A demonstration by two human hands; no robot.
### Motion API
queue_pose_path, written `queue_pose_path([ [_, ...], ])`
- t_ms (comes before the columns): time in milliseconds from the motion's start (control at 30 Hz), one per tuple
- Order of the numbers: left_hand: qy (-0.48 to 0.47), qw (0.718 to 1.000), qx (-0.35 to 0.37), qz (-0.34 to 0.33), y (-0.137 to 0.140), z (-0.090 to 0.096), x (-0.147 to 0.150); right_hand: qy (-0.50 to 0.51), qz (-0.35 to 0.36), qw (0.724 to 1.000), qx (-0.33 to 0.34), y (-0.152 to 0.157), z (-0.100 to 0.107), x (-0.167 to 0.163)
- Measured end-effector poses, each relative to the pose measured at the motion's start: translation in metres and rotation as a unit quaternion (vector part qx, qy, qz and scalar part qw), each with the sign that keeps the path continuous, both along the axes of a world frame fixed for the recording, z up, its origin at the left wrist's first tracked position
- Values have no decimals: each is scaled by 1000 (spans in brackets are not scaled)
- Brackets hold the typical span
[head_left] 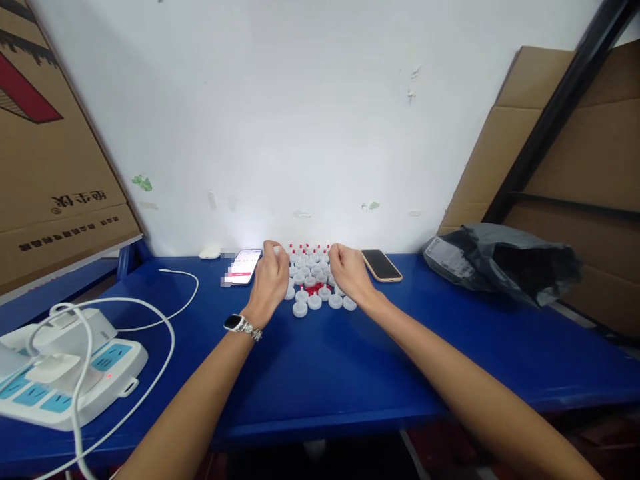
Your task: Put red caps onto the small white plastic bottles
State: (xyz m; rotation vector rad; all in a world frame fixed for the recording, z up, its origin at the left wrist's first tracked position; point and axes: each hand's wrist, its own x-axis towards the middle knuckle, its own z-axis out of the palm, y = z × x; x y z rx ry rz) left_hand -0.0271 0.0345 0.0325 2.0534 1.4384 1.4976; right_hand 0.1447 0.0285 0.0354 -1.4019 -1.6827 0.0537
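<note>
White translucent plastic nozzle caps (pixel 315 303) stand in a cluster on the blue table, spouts upward. Those in the back rows carry small red tips (pixel 319 247), while several nearer ones are bare. A pile of loose red tips (pixel 315 289) lies among them. My left hand (pixel 271 275) is closed at the cluster's left side; a bit of white shows by its fingertips, too small to name. On the opposite side my right hand (pixel 349 269) is also closed, fingers curled inward, and whatever it may hold is hidden. The two hands are apart.
A lit phone (pixel 245 267) and a white case (pixel 209 253) lie back left, a dark-screened phone (pixel 381 265) back right. A power strip (pixel 120 363) with looping white cable (pixel 173 333) occupies the left. A grey plastic bag (pixel 500 260) sits right. Behind is a white wall (pixel 310 120).
</note>
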Motion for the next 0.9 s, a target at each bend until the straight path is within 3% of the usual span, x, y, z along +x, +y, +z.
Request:
queue_pose_path([
  [133,43,994,-50,-85,7,-2,-10,-159,15,984,-74,10,-9,14],
  [233,86,985,-71,-133,11,-6,-13,-197,38,973,-110,14,-13,20],
  [400,126,973,-89,-171,16,-8,-23,-82,71,988,-108,14,-9,17],
  [533,108,974,-79,-180,17,-4,-30,67,210,969,-116,20,-2,-4],
  [600,97,977,-74,-173,19,-2,-35,118,278,945,-127,28,1,-17],
  [667,100,981,-70,-152,23,-2,-42,142,301,934,-129,39,6,-28],
  [767,142,985,-59,-80,30,-4,-57,107,268,950,-115,60,11,-40],
  [900,208,976,-53,16,35,-9,-69,-40,175,977,-113,91,7,-47],
])
